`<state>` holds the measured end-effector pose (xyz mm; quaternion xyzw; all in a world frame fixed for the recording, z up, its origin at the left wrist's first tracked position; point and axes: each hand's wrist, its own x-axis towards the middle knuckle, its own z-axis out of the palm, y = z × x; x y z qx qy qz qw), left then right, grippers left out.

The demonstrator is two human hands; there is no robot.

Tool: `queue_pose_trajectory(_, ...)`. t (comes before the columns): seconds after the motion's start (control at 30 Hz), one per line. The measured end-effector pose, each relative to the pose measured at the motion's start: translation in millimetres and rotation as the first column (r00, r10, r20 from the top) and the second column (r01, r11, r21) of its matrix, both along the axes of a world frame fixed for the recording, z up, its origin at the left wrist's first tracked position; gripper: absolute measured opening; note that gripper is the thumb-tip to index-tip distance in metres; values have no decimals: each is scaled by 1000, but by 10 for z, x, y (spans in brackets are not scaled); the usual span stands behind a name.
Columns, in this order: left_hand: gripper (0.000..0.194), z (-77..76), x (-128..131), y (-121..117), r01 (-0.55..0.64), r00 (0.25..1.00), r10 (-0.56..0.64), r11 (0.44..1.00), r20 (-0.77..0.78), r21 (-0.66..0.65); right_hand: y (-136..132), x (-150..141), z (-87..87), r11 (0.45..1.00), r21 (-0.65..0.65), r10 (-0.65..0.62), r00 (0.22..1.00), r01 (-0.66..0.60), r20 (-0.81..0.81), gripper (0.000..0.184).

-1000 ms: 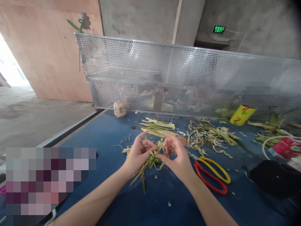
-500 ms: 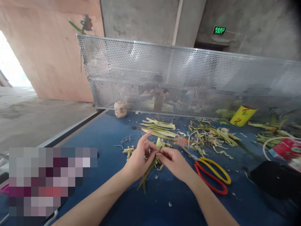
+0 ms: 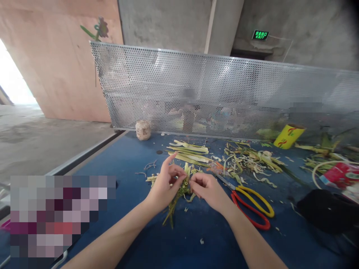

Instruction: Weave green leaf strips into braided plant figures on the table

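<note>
A small green plant bundle (image 3: 186, 184), with a pale upright leaf strip and thin stems trailing toward me, lies between my hands. My left hand (image 3: 164, 185) pinches at its near-left side, thumb and fingertips together on a green stem piece, the index finger raised. Just right of the bundle, my right hand (image 3: 207, 190) has its thumb and fingers closed together; whatever is in them is hidden. Cut pale-green leaf strips (image 3: 190, 151) lie in a row beyond my hands. Scissors (image 3: 249, 203) with one red and one yellow handle rest to the right of my right hand.
Shredded plant scraps (image 3: 252, 158) cover the right rear of the blue table (image 3: 112, 157). A yellow roll (image 3: 288, 136), a red packet (image 3: 338, 175) and a black item (image 3: 327, 211) sit at right. A wrapped white roll (image 3: 143, 130) stands by the perforated metal screen (image 3: 157, 82).
My hands have moved slightly apart: earlier their fingertips met over the bundle, now a gap shows between them. My right fingers have drawn back and curled more.
</note>
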<state>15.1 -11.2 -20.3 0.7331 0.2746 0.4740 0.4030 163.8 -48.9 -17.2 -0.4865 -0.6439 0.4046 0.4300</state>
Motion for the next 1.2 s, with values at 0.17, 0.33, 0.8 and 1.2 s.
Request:
queue_pose_trajectory(0.17, 54, 46, 19, -19, 29, 999, -26, 996, 33, -85, 1, 22, -14, 998, 21, 61, 997, -60, -46, 17)
queue_pose_trajectory(0.33, 49, 57, 21, -20, 64, 996, -52, 983, 69, -174, 4, 41, -13, 998, -2, 61, 997, -61, -48, 18)
queue_pose_trajectory(0.8, 39, 86, -14, 35, 150, 985, -123, 956, 120, -252, -4, 52, 27, 997, -12, 80, 995, -81, -58, 21)
queue_pose_trajectory(1.2, 56, 34, -30, 60, 230, 973, -212, 928, 93, -292, 18, 45, -7, 999, 8, 34, 999, -34, -20, 19)
